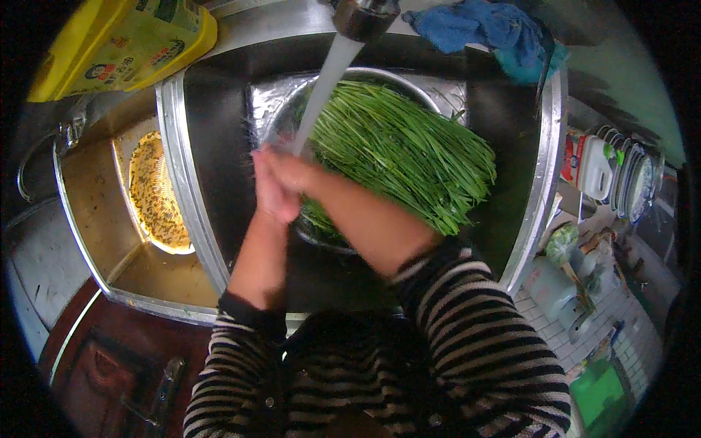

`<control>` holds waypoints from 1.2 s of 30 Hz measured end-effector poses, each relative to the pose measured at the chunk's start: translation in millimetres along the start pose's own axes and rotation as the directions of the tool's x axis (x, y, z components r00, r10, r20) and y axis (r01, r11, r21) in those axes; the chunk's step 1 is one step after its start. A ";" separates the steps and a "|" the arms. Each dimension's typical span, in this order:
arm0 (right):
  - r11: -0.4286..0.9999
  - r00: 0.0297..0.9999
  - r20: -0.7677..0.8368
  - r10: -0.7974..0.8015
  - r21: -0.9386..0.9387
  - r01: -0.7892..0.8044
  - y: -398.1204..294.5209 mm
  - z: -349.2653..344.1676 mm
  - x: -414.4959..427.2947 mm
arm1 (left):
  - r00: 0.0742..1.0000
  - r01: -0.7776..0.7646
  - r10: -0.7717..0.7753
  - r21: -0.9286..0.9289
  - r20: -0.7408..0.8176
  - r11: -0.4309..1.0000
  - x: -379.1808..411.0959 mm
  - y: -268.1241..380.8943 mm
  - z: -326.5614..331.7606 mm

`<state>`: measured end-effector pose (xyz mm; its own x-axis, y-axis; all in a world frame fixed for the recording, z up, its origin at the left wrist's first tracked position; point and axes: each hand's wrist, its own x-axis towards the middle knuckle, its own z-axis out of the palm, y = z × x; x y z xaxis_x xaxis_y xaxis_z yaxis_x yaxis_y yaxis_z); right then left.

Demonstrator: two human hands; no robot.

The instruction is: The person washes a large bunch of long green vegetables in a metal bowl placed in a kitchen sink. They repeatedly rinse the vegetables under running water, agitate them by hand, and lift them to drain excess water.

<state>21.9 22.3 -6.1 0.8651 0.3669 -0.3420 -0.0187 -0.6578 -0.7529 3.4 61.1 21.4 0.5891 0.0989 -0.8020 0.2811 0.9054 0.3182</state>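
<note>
My left hand point(275, 194) and my right hand point(294, 172) are pressed together, blurred, at the left side of a round metal bowl point(378, 71). Water point(324, 90) pours from the faucet point(366, 21) down to my hands. Nothing shows between them, and their fingers are partly hidden. A large bunch of long, flat green leaves, which look like garlic chives point(405, 142), fills the bowl and hangs over its right rim. My right forearm crosses in front of the bowl. The bowl sits inside a dark sink basin point(216, 142).
A second basin point(87, 197) on the left holds a speckled yellow colander point(159, 191). At upper left stands a yellow plastic jug point(131, 49). A blue cloth point(476, 24) lies behind the sink. Plates point(638, 186) stand at right, beside a white board point(596, 167).
</note>
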 end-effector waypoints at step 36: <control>0.960 0.973 -0.072 -0.221 -0.191 0.204 117.3 -221.5 -7.9 | 0.562 -0.412 0.602 0.823 0.567 -0.390 -76.4 -30.0 27.5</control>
<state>123.9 -203.4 32.8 0.8814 0.4552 -0.1261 0.2542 -0.6822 -0.6856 -29.2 15.0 87.0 0.9299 0.3669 0.0277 0.2711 -0.7339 0.6228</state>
